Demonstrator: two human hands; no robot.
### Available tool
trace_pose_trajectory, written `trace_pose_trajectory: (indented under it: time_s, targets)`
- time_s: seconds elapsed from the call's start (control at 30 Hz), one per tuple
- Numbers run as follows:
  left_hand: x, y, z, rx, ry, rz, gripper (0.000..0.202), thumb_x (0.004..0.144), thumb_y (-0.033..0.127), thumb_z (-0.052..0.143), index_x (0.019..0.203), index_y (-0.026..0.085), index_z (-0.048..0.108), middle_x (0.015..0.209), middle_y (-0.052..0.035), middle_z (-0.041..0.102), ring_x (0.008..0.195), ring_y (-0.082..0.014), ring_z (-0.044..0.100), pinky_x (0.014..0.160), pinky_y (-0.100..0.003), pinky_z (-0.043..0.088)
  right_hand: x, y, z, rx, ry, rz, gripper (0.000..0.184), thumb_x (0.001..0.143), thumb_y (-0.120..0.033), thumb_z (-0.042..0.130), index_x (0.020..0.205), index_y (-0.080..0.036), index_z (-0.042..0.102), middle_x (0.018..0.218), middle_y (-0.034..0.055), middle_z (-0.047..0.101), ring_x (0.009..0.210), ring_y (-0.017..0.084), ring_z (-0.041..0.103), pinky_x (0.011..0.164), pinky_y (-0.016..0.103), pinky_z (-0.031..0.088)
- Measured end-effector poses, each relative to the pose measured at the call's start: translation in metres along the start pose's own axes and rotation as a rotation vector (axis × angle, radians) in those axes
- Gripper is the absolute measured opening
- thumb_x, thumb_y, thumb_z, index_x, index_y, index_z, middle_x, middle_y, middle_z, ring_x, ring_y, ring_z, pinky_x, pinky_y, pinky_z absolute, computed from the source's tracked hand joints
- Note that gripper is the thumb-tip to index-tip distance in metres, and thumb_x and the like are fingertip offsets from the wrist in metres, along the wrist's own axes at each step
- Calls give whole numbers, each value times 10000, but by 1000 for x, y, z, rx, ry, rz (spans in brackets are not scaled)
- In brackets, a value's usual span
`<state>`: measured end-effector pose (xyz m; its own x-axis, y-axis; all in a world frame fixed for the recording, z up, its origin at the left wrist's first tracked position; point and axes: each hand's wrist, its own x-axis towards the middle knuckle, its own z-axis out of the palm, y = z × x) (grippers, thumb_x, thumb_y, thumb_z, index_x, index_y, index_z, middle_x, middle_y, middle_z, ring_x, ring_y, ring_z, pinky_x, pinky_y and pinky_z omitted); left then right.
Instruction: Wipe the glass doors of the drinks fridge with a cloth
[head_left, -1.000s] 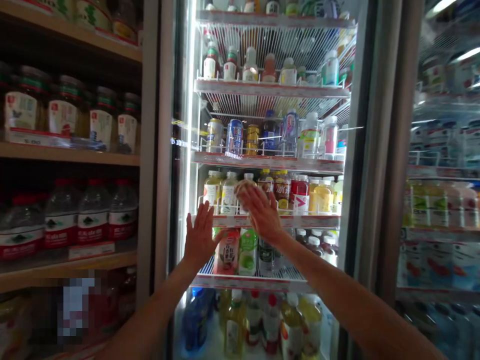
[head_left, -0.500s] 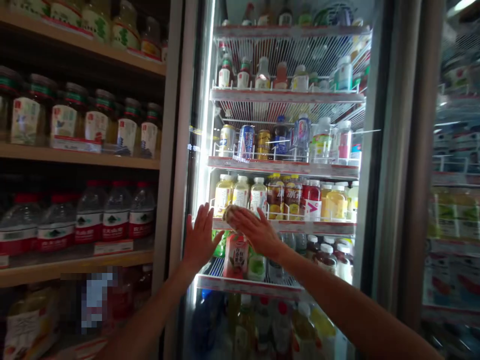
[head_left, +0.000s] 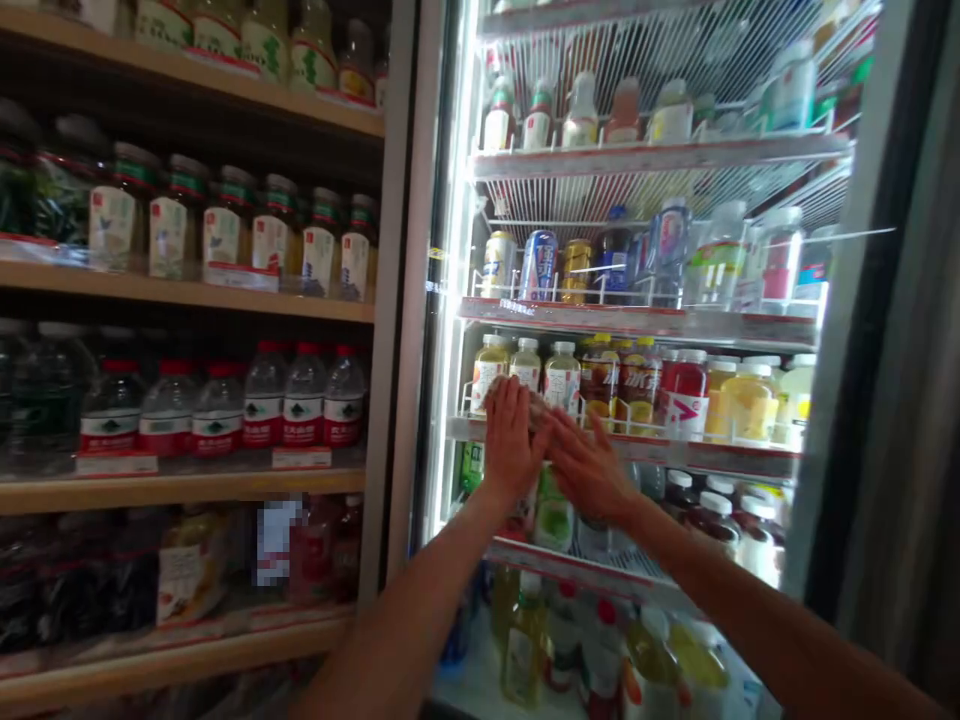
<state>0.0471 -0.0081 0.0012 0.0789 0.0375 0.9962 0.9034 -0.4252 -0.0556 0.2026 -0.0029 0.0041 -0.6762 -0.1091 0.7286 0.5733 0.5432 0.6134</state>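
left hand (head_left: pixel 514 450) has come in to the right hand (head_left: pixel 589 465) over the last half second; they were apart then and now meet at a crumpled, pale brown cloth (head_left: pixel 535 404). the left hand is flat, fingers outstretched over part of the cloth; the right hand's fingers reach toward the left at its edge, and whether they pinch it i cannot tell. the cloth sits in front of a lit cooler's glass (head_left: pixel 517 308), at the height of the row of bottles (head_left: pixel 562 370) behind it. to the left, wooden shelves (head_left: pixel 180 490) carry red-capped water bottles (head_left: pixel 263 405) and, above them, dark bottles (head_left: pixel 178 235) with pale labels. inside the cooler, deeper in, are a red bottle (head_left: pixel 686 390) and a blue can (head_left: pixel 538 265).
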Motion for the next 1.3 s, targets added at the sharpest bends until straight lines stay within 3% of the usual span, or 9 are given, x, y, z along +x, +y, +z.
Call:
trace_pose_trajectory:
  time_s: [0.17,0.37,0.47,0.57,0.7,0.87,1.03,1.13,1.3]
  targets:
    - [20,-30,-4,75,-19,36,566,906,380,346,1386,96,253,1474,-181,287,1420,-249,91,1140,-494,205,-43,65,-40,-224,121,268,530,877,-230,466,1392,-267,349,1515,84,262,1371,267,297,1112,553,155]
    - [56,-59,-13,191,152,-345,589,910,386,309,1374,29,249,1495,-235,182,1418,-302,23,1140,-537,127,-81,83,-47,-304,143,310,567,875,-242,462,1420,-223,310,1483,116,325,1355,296,322,1102,563,181]
    - [50,-20,9,125,88,-151,662,896,481,327,1392,54,220,1505,-202,190,1420,-271,-17,1154,-509,109,-84,80,-44,-330,145,319,575,864,-236,479,1416,-212,319,1475,124,339,1355,294,324,1107,549,180]
    - [44,13,20,57,-168,209,688,860,519,393,1389,97,272,1503,-145,242,1423,-250,30,1162,-474,115,-80,79,-47,-321,136,325,564,865,-239,484,1408,-217,333,1470,119,351,1355,286,325,1108,534,185]
    - [64,-23,-10,75,-415,452,531,849,331,428,1357,185,376,1482,-55,321,1411,-206,157,1163,-432,141,-77,77,-51,-285,104,347,585,877,-247,460,1431,-259,271,1494,86,312,1370,272,298,1111,538,175]
    - [93,-69,-30,199,1,-117,509,860,284,395,1341,117,405,1523,-146,178,1414,-301,99,1137,-545,130,-75,74,-48,-299,118,366,667,876,-208,460,1460,-290,150,1519,57,256,1389,245,256,1128,524,148]
    - [63,-7,5,118,-108,221,599,860,430,422,1374,132,351,1522,-138,188,1420,-281,55,1144,-503,131,-75,75,-49,-297,113,362,677,879,-200,457,1464,-289,128,1519,59,256,1394,235,244,1135,511,135]
    - [59,-13,3,118,-203,373,563,864,395,424,1379,176,355,1499,-103,274,1415,-242,127,1154,-467,108,-75,76,-51,-286,105,347,670,884,-198,447,1464,-290,124,1520,59,254,1394,229,244,1135,506,139]
    - [78,-65,-18,182,105,-32,563,860,249,378,1402,116,307,1508,-138,230,1416,-256,113,1155,-486,98,-75,74,-50,-276,124,351,676,876,-183,446,1466,-280,129,1527,49,228,1402,231,220,1142,503,128]
